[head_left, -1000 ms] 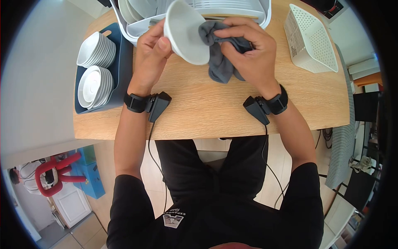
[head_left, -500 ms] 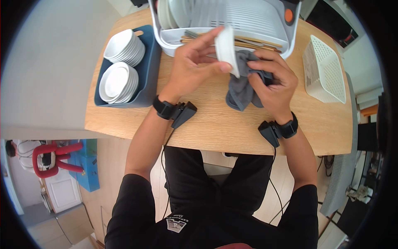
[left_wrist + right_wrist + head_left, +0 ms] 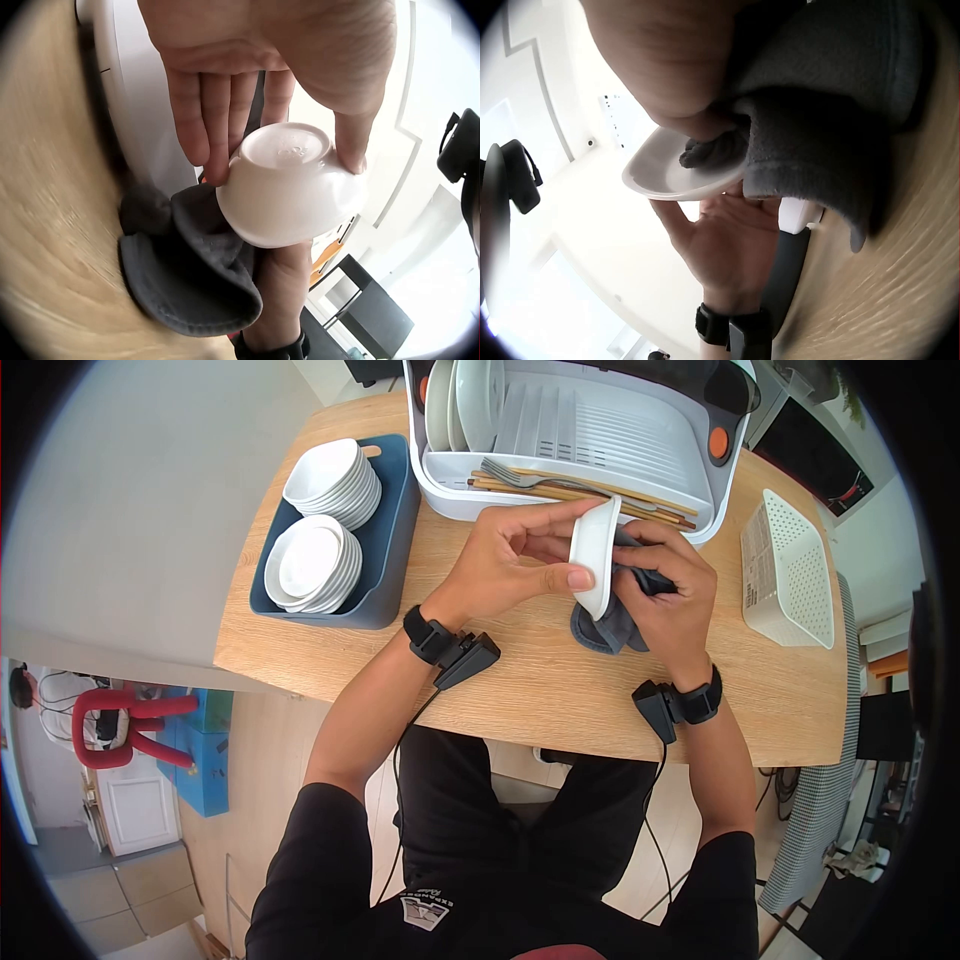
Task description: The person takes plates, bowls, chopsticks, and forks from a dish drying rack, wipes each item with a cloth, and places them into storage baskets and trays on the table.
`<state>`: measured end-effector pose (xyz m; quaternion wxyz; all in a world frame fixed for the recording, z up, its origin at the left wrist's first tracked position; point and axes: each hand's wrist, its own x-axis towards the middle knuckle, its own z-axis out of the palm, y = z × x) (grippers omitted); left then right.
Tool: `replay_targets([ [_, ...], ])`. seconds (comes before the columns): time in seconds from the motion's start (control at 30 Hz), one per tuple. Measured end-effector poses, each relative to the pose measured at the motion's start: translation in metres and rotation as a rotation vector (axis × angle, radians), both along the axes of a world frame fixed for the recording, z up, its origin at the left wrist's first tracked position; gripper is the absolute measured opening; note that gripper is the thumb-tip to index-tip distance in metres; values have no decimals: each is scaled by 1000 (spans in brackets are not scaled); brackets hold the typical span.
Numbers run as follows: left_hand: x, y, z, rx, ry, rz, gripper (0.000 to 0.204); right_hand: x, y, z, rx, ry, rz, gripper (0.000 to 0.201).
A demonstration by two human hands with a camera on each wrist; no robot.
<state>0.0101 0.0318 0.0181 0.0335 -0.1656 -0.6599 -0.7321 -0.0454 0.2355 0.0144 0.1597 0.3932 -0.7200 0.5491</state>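
Bowl (image 3: pixel 595 557) now edge-on between left fingers (image 3: pixel 560 520).

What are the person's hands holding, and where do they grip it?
The left hand grips a small white bowl by its rim and base. The right hand holds a grey cloth, bunched and pressed into the bowl.

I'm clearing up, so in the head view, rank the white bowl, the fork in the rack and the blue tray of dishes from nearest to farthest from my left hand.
1. White bowl: held in the left hand.
2. Fork: just beyond, in the drying rack.
3. Blue tray: farthest, off to the left.
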Motion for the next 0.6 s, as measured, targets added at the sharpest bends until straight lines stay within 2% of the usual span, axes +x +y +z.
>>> replay_targets([
  [0.13, -3, -2, -6, -50, 69, 30, 72, -1, 2, 1, 54, -76, 74, 21],
  [0.4, -4, -5, -1, -31, 49, -10, 74, -3, 2, -2, -75, -101, 239, 21],
  [0.6, 0, 1, 3, -136, 31, 19, 85, -3, 1, -3, -118, -114, 100, 22],
])
